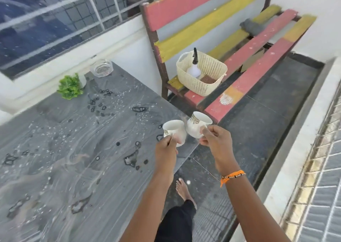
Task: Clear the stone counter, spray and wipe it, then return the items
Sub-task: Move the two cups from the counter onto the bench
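Note:
The grey stone counter (pixel 64 168) fills the left of the view, its top dotted with water drops and small puddles. My left hand (pixel 166 147) grips a white cup (pixel 176 129) by its handle above the counter's right edge. My right hand (pixel 215 140) holds a second white cup with a gold band (pixel 196 124) just beyond that edge. A small green plant (pixel 70 86) and a clear glass dish (pixel 101 68) stand at the counter's far end. A cream basket (pixel 210 83) on the bench holds a white spray bottle (pixel 194 70) and a brown item.
A red and yellow slatted bench (pixel 258 46) stands right of the counter, with a grey cloth (pixel 251 26) lying on its seat. Dark floor tiles (pixel 267 123) run between counter and a white ledge (pixel 299 131). My bare foot (pixel 183 190) is on the floor. A window (pixel 46 24) sits behind the counter.

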Tool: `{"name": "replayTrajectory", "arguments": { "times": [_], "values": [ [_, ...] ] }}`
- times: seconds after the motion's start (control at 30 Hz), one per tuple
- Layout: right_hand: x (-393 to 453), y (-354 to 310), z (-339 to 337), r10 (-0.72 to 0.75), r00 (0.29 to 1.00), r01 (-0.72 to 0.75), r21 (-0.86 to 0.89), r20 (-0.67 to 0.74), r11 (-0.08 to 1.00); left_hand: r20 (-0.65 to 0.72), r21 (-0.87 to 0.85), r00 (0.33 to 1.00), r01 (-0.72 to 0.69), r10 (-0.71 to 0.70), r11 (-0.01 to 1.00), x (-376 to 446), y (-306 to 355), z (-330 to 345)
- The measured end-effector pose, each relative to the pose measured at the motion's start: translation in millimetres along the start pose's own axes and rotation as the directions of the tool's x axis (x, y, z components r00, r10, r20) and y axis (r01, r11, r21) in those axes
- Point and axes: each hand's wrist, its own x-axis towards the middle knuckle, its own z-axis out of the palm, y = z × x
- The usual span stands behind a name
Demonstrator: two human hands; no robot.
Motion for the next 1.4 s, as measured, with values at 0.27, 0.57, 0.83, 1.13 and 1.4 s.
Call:
{"name": "replayTrajectory", "arguments": {
  "times": [0.27, 0.57, 0.83, 1.13, 1.4],
  "values": [
    [131.2, 6.3, -56.0, 0.049, 0.996, -0.051, -0.038, -0.07, 0.998, 0.075, 0.014, 0.993, 0.088, -0.089, 0.996, 89.4, 21.2, 129.8],
    [276.9, 64.7, -86.6, 0.239, 0.971, -0.24, -0.131, -0.023, 0.962, 0.061, 0.218, 0.975, 0.198, -0.216, 0.956, 187.8, -18.5, 236.2],
    [395.3, 115.8, -99.5, 0.318, 0.946, -0.271, -0.392, 0.061, 0.879, -0.06, 0.238, 0.941, 0.338, -0.333, 0.911, 248.3, -70.6, 318.5],
    [447.0, 156.7, -104.8, 0.294, 0.944, -0.168, -0.547, 0.152, 0.82, -0.136, 0.222, 0.938, 0.343, -0.32, 0.913, 286.7, -103.5, 351.3],
    [456.3, 163.1, -102.7, 0.361, 0.908, -0.185, -0.569, 0.214, 0.801, -0.003, 0.357, 0.916, 0.376, -0.401, 0.855, 290.6, -112.2, 352.6]
  ]
}}
